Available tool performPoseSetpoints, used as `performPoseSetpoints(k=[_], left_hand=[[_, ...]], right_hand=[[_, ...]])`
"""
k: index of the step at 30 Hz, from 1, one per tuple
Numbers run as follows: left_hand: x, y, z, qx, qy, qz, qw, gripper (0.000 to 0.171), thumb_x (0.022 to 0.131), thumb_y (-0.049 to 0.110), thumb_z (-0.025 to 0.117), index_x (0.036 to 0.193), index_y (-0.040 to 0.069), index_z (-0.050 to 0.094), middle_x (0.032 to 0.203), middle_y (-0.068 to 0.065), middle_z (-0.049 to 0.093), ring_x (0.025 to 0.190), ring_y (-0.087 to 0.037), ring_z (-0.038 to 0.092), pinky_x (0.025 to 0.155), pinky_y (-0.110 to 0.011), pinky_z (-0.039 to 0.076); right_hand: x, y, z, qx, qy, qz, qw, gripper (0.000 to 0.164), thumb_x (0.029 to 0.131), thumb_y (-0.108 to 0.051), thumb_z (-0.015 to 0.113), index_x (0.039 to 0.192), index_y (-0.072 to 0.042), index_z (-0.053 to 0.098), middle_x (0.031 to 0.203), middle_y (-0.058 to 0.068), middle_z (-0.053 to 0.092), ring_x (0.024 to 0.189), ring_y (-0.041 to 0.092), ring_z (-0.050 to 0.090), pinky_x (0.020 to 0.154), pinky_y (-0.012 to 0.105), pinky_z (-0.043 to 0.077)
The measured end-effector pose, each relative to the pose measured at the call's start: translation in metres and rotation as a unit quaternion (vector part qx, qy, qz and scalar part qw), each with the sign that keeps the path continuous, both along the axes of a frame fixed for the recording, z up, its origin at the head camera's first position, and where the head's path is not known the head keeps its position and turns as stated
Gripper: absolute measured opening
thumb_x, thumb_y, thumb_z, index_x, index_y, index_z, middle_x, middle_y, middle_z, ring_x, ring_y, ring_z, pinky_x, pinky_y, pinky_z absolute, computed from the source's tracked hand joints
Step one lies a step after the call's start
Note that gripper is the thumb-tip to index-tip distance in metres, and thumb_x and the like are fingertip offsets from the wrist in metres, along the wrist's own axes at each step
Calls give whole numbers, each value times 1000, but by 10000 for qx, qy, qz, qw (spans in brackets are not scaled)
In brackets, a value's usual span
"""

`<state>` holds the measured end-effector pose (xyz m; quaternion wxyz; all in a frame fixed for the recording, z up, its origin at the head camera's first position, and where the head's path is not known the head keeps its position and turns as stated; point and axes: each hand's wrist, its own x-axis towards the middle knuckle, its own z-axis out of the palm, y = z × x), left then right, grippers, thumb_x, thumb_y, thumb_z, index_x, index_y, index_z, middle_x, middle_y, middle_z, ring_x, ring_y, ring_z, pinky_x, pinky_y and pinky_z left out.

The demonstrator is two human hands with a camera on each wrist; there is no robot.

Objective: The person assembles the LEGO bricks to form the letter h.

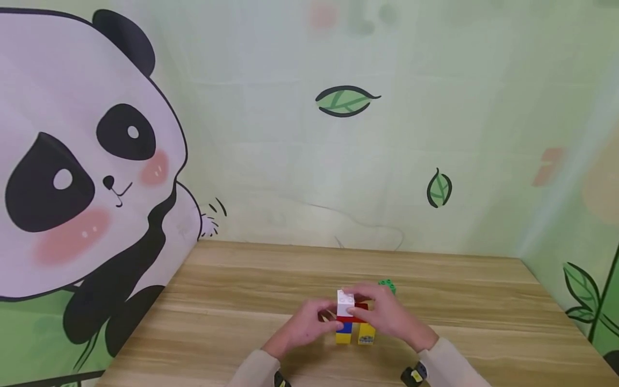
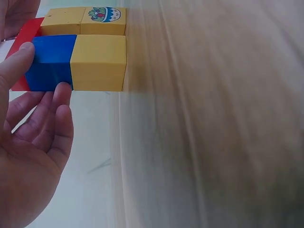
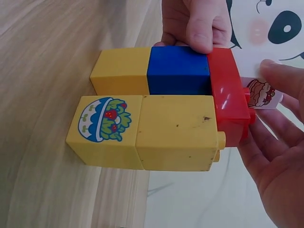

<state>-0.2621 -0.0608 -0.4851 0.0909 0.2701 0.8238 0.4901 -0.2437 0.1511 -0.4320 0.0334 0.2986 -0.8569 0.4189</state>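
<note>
A small structure of toy building bricks stands on the wooden table. One column has a yellow brick under a blue brick; the other is two yellow bricks, the lower one with a printed salad bowl. Across the tops lies a red brick, with a white brick bearing a cake picture above its left end. My left hand grips the blue brick, thumb in front and fingertips behind. From the right, my right hand pinches the white brick between thumb and fingers.
Behind my right hand, a green brick partly shows on the table. A printed cloth backdrop with a panda and leaves rises at the table's back edge and along its sides.
</note>
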Motion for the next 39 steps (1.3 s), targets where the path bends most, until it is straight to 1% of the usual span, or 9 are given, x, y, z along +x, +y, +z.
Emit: performPoseSetpoints(k=[5, 13, 17, 21, 25, 28, 32, 36, 39], left_hand=[[1, 1, 1, -6, 23, 3, 10000, 26, 86, 24, 71, 110, 14, 68, 97, 8, 65, 84, -8, 60, 73, -24, 50], [4, 0, 4, -135, -30, 86, 9999, 23, 85, 24, 72, 106, 15, 68, 96, 9, 65, 84, -7, 60, 72, -24, 50], [5, 0, 4, -154, -25, 57, 9999, 23, 85, 26, 72, 106, 15, 68, 97, 8, 66, 85, -7, 60, 73, -24, 50], [4, -1, 4, -84, 89, -32, 9999, 26, 88, 28, 68, 109, 14, 68, 100, 6, 66, 88, -8, 60, 76, -25, 50], [3, -2, 3, -56, 144, -80, 9998, 26, 89, 28, 67, 111, 14, 68, 99, 7, 66, 88, -7, 60, 77, -24, 49], [2, -2, 2, -2, 206, -125, 9997, 25, 89, 26, 67, 110, 12, 68, 98, 6, 67, 88, -7, 61, 77, -24, 49], [3, -1, 3, 29, 211, -144, 9997, 25, 89, 24, 67, 109, 10, 68, 98, 5, 67, 87, -8, 61, 77, -24, 49], [3, 0, 5, -18, 153, -102, 9998, 24, 89, 25, 68, 109, 11, 69, 99, 6, 67, 87, -8, 61, 77, -24, 49], [3, 0, 6, -52, 136, -81, 9999, 23, 88, 24, 69, 108, 11, 69, 98, 5, 67, 86, -8, 61, 77, -24, 50]], right_hand=[[0, 2, 0, -118, -296, -28, 9995, 36, 87, -23, 70, 120, -12, 62, 107, -2, 66, 96, 16, 62, 83, 37, 51], [-2, 3, 1, -7, -425, 41, 9991, 35, 87, -25, 70, 118, -14, 63, 106, -4, 66, 95, 15, 61, 83, 38, 51], [-1, 3, 0, -40, -381, 76, 9992, 34, 87, -24, 70, 118, -12, 63, 106, -2, 66, 95, 17, 62, 82, 38, 52], [-1, 2, 0, -105, -235, 80, 9996, 34, 87, -21, 70, 118, -9, 63, 105, 1, 67, 95, 18, 63, 81, 36, 52], [-2, 2, 1, -104, -287, 25, 9995, 34, 86, -21, 70, 118, -10, 63, 105, -1, 66, 95, 16, 62, 81, 34, 52], [-2, 1, 2, -109, -336, 38, 9994, 34, 86, -20, 71, 118, -10, 63, 105, -2, 66, 94, 15, 62, 82, 34, 52], [-2, 1, 3, -107, -331, 74, 9994, 34, 86, -19, 71, 118, -10, 63, 105, -2, 66, 94, 16, 62, 82, 34, 52], [-2, 2, 3, -128, -255, 87, 9996, 33, 86, -18, 71, 117, -9, 63, 105, -1, 67, 94, 16, 63, 82, 35, 51], [-2, 2, 3, -119, -279, 76, 9995, 34, 85, -18, 72, 117, -10, 64, 105, -1, 67, 93, 15, 63, 83, 36, 51]])
